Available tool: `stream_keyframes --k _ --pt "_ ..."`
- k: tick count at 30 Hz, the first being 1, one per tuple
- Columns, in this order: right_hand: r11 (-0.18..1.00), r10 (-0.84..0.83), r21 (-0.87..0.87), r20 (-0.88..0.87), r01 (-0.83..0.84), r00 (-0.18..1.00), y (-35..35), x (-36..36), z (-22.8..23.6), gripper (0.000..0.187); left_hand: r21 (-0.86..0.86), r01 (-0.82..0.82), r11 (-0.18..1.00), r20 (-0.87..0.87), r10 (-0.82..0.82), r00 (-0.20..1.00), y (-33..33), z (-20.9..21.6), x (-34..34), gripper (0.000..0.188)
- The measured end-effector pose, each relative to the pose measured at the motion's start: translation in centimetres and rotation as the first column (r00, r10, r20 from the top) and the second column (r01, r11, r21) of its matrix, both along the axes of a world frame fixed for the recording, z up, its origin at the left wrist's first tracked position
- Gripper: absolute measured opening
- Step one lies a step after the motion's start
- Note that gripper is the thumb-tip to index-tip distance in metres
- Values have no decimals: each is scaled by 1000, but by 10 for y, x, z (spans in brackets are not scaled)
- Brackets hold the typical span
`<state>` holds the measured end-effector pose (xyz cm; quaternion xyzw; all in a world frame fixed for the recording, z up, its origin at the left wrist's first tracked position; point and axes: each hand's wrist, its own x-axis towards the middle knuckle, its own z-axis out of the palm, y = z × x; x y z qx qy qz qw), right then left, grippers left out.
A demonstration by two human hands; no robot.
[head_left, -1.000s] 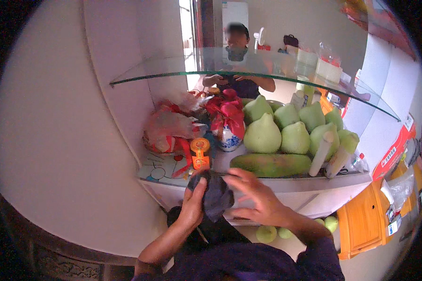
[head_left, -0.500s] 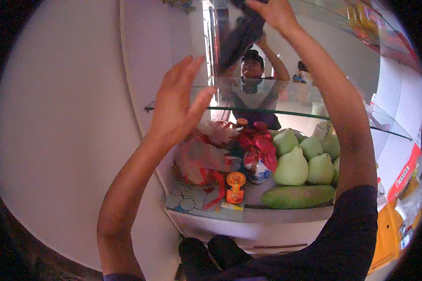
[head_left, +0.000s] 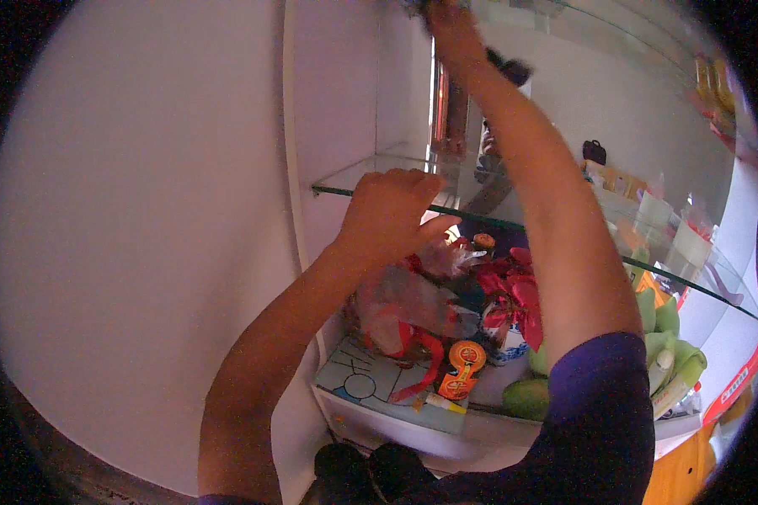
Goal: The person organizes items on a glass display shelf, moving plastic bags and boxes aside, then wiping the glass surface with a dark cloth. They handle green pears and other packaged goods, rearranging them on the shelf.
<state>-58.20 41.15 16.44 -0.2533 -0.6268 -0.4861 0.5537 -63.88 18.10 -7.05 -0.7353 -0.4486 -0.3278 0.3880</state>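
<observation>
My left hand [head_left: 389, 210] is at the front edge of the glass shelf [head_left: 337, 183], its thumb apart and its fingers reaching over the glass. It appears empty; whether it presses on the shelf I cannot tell. Raised high at the top of the picture, my right hand [head_left: 456, 35] is blurred and closed round a dark, soft-looking thing [head_left: 416, 7], mostly cut off by the frame. Under the glass shelf lie a clear plastic bag with red trim [head_left: 396, 299], a red-wrapped blue-and-white jar [head_left: 507, 341] and an orange packet [head_left: 461, 370].
A mirror [head_left: 556, 109] backs the shelves. Green fruits [head_left: 661, 316] and a long green gourd [head_left: 526, 398] sit on the lower shelf, partly behind my right arm. A white wall [head_left: 160, 210] stands close on the left. An orange wooden surface [head_left: 686, 471] is low at the right.
My left hand has come down from the air to the glass shelf's edge. My right hand has carried the dark thing up and left, mostly out of the picture. The view has shifted.
</observation>
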Motion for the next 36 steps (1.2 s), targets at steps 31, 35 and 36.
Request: stream_keyframes --k 31,35,36 --pt "941 63 -335 314 49 947 -75 104 -57 42 -136 -112 984 49 119 992 -7 -1 -13 39" --pt "988 -149 -57 -124 143 981 -42 174 -8 24 -90 -82 993 49 87 995 1 -3 -2 38" --pt "994 -106 -21 -187 104 977 -38 166 -9 24 -94 -84 992 50 89 995 -1 -2 -2 38"
